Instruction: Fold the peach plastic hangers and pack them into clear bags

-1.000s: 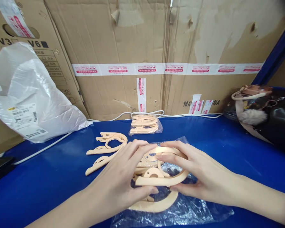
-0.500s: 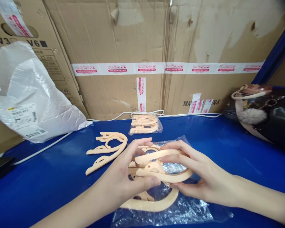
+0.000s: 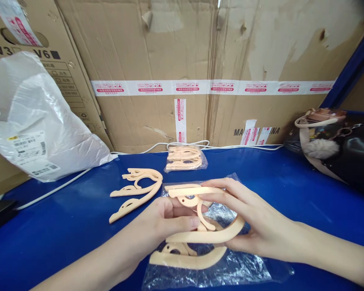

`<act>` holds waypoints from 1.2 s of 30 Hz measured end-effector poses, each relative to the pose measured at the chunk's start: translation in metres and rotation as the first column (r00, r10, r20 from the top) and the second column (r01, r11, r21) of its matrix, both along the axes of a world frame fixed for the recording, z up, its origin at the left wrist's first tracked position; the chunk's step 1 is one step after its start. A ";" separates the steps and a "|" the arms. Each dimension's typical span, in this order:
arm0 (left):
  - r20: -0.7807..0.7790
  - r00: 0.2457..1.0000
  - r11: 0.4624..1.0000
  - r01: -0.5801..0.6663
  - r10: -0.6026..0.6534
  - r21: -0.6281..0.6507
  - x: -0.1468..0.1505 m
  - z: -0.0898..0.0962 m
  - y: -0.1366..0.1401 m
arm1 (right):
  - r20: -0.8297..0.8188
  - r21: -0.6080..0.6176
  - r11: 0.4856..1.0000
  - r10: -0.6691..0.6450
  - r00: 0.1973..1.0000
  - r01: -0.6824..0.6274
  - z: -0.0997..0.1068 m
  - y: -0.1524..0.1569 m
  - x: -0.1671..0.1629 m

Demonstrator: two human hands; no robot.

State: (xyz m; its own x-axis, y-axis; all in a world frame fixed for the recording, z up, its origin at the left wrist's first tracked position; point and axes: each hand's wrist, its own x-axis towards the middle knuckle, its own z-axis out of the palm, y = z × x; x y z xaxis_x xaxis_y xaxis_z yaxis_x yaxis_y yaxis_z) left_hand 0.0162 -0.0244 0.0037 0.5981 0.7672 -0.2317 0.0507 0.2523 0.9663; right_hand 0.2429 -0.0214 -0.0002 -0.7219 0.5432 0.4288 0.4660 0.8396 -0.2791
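A peach plastic folding hanger (image 3: pixel 227 233) is held between both hands above a clear plastic bag (image 3: pixel 230 266). My right hand (image 3: pixel 245 210) wraps round its curved bend, thumb below and fingers along the upper arm. My left hand (image 3: pixel 172 218) pinches the inner hook part between thumb and fingers; the fingertips are partly hidden behind it. The hanger's two arms stand apart, and the curved hook shows between them. Beneath, another peach hanger (image 3: pixel 197 260) lies on the bag, partly covered by my hands.
Folded hangers (image 3: pixel 142 198) lie on the blue table (image 3: pixel 79 234) to the left. A bagged pack of hangers (image 3: pixel 185 158) sits farther back, before a cardboard box (image 3: pixel 151 117) and a white cable (image 3: pixel 245 147). A white parcel bag (image 3: pixel 48 121) stands left, a black bag (image 3: pixel 358 149) right.
The hanger's arms have spread farther apart, the lower one moving down toward me. My left hand has shifted from across the arms to the inner hook part, which now shows.
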 end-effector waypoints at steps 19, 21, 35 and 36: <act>-0.048 0.980 0.979 -0.191 0.194 0.065 0.006 -0.018 0.005 | 0.026 0.015 0.995 -0.102 0.994 0.101 -0.007 -0.004 -0.006; -0.067 0.985 0.983 -0.150 0.158 0.103 0.008 -0.015 0.002 | 0.010 -0.013 0.995 -0.101 0.995 0.101 -0.007 -0.005 -0.006; -0.834 0.406 0.633 0.546 0.373 0.549 -0.111 0.032 0.073 | -0.114 0.002 0.982 -0.189 0.975 0.190 0.007 0.014 0.020; -0.873 0.371 0.664 0.569 0.318 0.484 -0.114 0.031 0.078 | -0.111 0.004 0.982 -0.189 0.976 0.191 0.007 0.014 0.020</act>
State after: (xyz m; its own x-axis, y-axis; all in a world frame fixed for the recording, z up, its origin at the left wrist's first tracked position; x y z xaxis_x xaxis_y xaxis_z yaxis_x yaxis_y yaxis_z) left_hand -0.0979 0.0535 0.0343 0.4886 0.8566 -0.1657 0.8715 -0.4697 0.1411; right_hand 0.2629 -0.0074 0.0066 -0.5540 0.6590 0.5087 0.5845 0.7430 -0.3260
